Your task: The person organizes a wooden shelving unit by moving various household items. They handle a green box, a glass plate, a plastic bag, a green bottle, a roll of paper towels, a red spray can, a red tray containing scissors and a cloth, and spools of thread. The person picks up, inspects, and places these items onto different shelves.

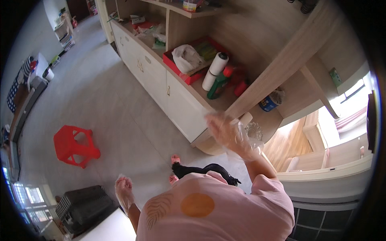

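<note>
My right hand (226, 131), in a loose clear plastic glove, is raised by the corner of the wooden cabinet (197, 116). Motion blurs it, but the fingers are stretched out and I see nothing in them. Partly behind the glove, a clear scalloped glass dish (255, 130) sits on the cabinet's rounded end. My left hand (124, 188), gloved in the same thin plastic, hangs low at my side. Its fingers are curled in, with no object visible in them. The nearest thing to it is a black ridged case (85, 207).
A red plastic stool (74, 145) stands on the grey floor at left. Along the cabinet are a red tray (177, 69) with a white bag (187, 58), a white roll (215, 72), a green bottle (219, 84) and a blue tub (268, 103). A slanting wooden post (281, 56) rises beside my right hand.
</note>
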Motion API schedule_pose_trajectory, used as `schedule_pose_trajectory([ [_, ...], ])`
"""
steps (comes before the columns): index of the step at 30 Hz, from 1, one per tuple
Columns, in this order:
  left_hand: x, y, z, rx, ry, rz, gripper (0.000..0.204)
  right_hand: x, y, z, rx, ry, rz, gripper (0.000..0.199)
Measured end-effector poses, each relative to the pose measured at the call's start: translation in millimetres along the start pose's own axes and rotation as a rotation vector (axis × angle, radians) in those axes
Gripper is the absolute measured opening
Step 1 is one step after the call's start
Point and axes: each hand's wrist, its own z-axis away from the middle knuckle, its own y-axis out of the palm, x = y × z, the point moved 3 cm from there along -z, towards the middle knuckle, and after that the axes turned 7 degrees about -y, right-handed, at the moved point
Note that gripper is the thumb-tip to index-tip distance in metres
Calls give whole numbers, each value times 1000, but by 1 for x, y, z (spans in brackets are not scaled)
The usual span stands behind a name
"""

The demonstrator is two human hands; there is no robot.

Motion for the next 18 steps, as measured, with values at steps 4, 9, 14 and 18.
schedule_pose_trajectory([
  [4,-15,39,-37,67,-21,-64,15,-39,-3,-61,-452,359,255,35],
  [9,-48,86,-54,197,-34,-101,12,-116,0,-85,-534,544,401,46],
  [14,-78,109,-56,225,-27,-231,12,-135,10,-77,-454,653,254,51],
  [18,-88,135,-55,379,-41,-485,10,-148,19,-75,-540,515,230,52],
])
